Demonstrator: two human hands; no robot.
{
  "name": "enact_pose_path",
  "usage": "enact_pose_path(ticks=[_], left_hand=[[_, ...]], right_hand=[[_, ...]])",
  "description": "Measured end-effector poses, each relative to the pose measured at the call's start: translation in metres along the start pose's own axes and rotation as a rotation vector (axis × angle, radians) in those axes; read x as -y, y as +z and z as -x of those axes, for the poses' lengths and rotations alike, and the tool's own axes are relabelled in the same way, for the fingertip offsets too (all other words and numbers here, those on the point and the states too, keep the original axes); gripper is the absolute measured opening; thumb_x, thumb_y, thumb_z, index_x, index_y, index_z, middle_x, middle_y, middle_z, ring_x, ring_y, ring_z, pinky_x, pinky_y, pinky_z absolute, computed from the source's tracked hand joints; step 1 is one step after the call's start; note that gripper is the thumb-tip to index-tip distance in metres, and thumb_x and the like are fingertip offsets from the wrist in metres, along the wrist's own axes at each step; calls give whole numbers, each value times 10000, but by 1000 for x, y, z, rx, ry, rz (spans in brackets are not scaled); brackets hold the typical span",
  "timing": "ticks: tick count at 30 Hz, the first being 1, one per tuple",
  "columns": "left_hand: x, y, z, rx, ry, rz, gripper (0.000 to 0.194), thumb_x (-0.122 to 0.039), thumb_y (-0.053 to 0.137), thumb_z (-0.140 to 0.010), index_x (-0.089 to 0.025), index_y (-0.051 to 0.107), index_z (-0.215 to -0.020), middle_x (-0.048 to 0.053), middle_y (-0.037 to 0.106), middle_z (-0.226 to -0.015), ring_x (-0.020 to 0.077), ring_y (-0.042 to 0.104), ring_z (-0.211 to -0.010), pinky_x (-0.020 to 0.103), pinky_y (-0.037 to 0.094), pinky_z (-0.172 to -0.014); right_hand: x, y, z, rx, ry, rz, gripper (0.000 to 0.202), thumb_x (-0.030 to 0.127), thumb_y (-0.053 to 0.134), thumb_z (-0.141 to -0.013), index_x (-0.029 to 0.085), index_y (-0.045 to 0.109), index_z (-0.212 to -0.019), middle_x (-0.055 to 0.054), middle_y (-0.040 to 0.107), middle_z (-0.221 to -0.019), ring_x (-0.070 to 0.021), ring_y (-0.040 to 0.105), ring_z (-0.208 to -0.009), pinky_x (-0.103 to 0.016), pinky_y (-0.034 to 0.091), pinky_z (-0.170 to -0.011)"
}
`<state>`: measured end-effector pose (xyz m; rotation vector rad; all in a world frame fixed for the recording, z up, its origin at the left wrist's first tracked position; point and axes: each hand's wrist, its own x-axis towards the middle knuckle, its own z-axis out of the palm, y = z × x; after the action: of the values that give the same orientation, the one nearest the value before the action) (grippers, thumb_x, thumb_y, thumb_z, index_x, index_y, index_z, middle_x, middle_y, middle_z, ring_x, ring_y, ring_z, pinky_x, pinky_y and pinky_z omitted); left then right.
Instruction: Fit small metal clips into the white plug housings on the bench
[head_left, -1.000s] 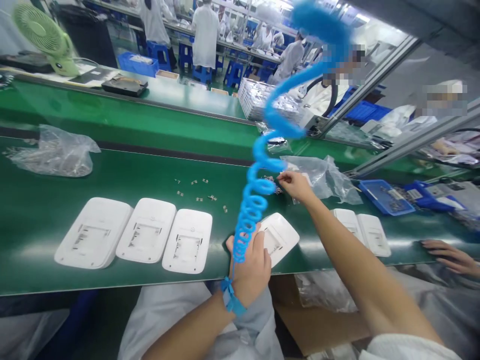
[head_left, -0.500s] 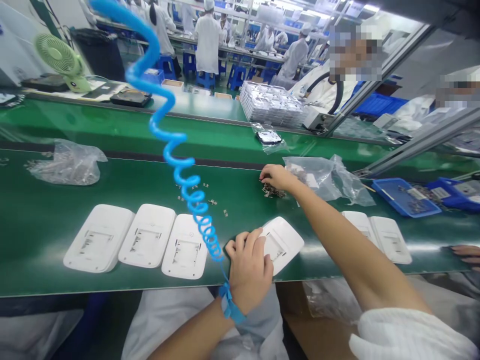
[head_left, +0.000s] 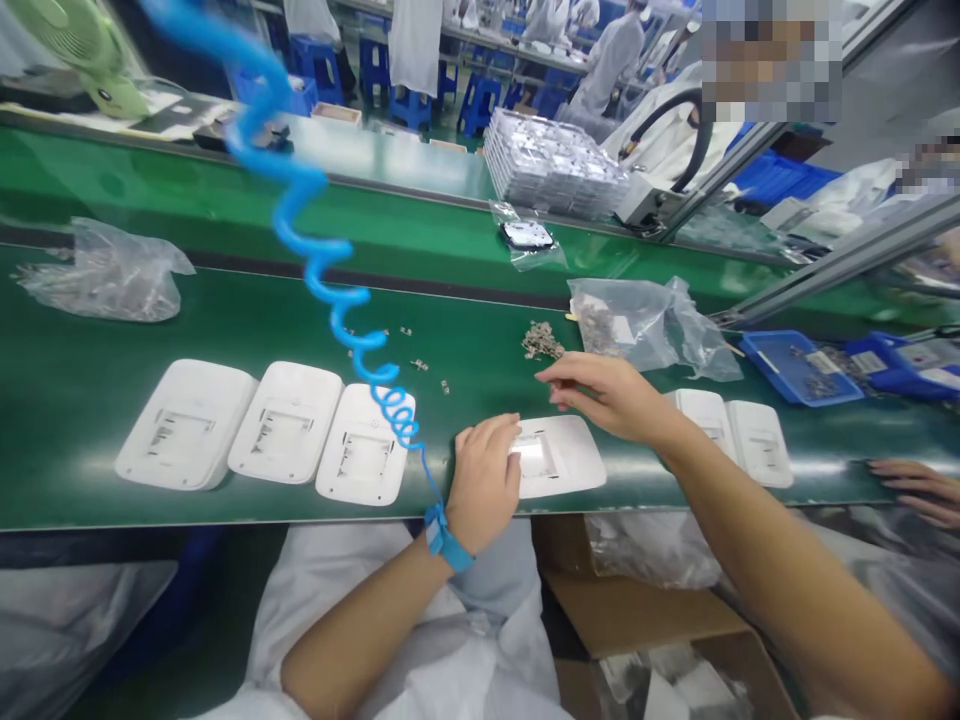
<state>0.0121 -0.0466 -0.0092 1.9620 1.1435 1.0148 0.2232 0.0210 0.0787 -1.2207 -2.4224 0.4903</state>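
A white plastic housing (head_left: 574, 455) with a rectangular battery recess lies near the table's front edge. My left hand (head_left: 484, 480), with a blue strap at its wrist, is closed over the housing's left end. Just above the housing's upper edge, my right hand (head_left: 600, 395) is closed in a pinch. Whatever its fingertips hold is too small to make out. Slightly beyond that hand sits a pile of small metal clips (head_left: 541, 340). A few loose clips (head_left: 420, 365) are scattered farther left.
Several white housings (head_left: 281, 420) stand left, two more (head_left: 759, 445) right. Plastic bags (head_left: 112, 270) lie at both sides; a blue tray (head_left: 799, 370) holds metal parts. A coiled blue cord (head_left: 330, 270) hangs across the view. Another person's hand (head_left: 919, 490) rests far right.
My right hand has come away from the clip pile, down toward the housing. The housing has turned to lie more level under my left hand. The whole view has tilted downward.
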Motion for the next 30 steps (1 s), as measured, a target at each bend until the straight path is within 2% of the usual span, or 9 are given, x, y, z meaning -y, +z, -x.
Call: enact_pose_path(ticks=[6,11,17,22,26,30], left_hand=[[4,0,-3,65,12,48,261,-63,505,-891,-190,587,-1104,67,615,-1365,211,542,-1288,406,422,-1077],[5,1,-1,48,13,29,268,-76,518,-887,-199,591,-1113,65,620,-1353,205,549,-1280,404,430,-1074],[5,0,0,44,15,30,272,-85,526,-887,-216,590,-1117,47,625,-1345,202,545,-1280,405,415,-1079],[5,0,1,38,6,42,273,-89,528,-879,-210,575,-1120,60,612,-1354,207,534,-1282,402,414,-1074],[5,1,1,26,-8,53,322,-82,530,-866,-198,539,-1166,66,602,-1355,215,524,-1279,404,408,-1071],[5,0,2,25,-12,57,305,-93,530,-873,-199,539,-1159,64,601,-1358,211,525,-1277,402,402,-1081]], right_hand=[[22,17,27,16,-109,140,272,217,448,-995,216,688,-868,-83,722,-961,-168,681,-835,-280,540,-706],[28,30,32,-9,-87,129,233,195,499,-975,231,715,-893,-45,741,-842,-157,692,-758,-260,544,-679],[38,35,37,92,-27,295,350,110,377,-960,202,699,-1061,-91,715,-972,-182,683,-795,-282,522,-657],[49,45,40,62,98,346,206,214,461,-989,202,644,-896,-63,693,-851,-193,649,-756,-307,490,-655],[50,54,39,22,86,384,190,216,475,-981,192,629,-874,-112,652,-1008,-220,637,-877,-336,512,-738],[46,58,37,-1,116,339,153,181,489,-954,204,598,-849,-97,626,-983,-212,627,-860,-336,510,-740]])
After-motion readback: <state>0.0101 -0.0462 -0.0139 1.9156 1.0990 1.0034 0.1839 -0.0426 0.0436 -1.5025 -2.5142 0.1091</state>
